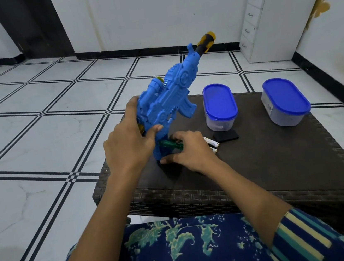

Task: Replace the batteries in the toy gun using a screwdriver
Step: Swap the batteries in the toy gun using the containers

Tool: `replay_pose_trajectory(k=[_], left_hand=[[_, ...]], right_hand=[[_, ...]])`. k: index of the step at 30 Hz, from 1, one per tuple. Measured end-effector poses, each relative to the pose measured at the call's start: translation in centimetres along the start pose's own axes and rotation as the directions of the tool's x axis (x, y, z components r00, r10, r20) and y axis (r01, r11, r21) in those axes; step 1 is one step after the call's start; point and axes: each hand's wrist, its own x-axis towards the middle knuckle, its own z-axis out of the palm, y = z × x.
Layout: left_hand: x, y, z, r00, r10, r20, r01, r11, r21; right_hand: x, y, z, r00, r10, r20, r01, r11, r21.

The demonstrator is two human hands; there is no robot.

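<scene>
Low dark-brown woven bench (278, 160), flat top, patterned weave on the side wall. It stands on a white tiled floor (37, 136) with black line borders.

On the bench top:
- clear tub with blue lid (220, 107), far side, near the middle
- second clear tub with blue lid (285, 102), far right, well apart from the first
- small flat black piece (226, 137), just in front of the first tub
- two batteries (213, 146) side by side, just left of the black piece, near ends hidden
- blue toy gun (169, 100), tilted, barrel up, lower end seems to rest on the left part of the top; contact unclear.
</scene>
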Motion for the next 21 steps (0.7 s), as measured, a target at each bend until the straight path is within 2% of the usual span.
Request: replay_pose_trajectory(k=[10,15,18,21], left_hand=[[-0.1,0.5,0.3,0.999,0.013,0.045,-0.015,0.999,0.042],[0.1,-0.7,0.4,0.999,-0.051,0.006,0.051,0.997,-0.054],[0.5,-1.6,0.6,0.992,-0.126,0.005,0.125,0.976,-0.177],[0.8,-2.6,0.9,0.979,-0.202,0.025,0.2,0.931,-0.305]], right_hand=[[-0.4,0.2,-0.2,0.999,-0.002,0.033,0.002,1.0,-0.004],[0.1,0.7,0.0,1.0,-0.002,0.028,0.002,1.0,0.01],[0.4,0.9,0.0,1.0,0.011,0.001,-0.011,0.999,0.041],[0.6,1.1,-0.1,0.991,0.109,-0.079,-0.098,0.986,0.132]])
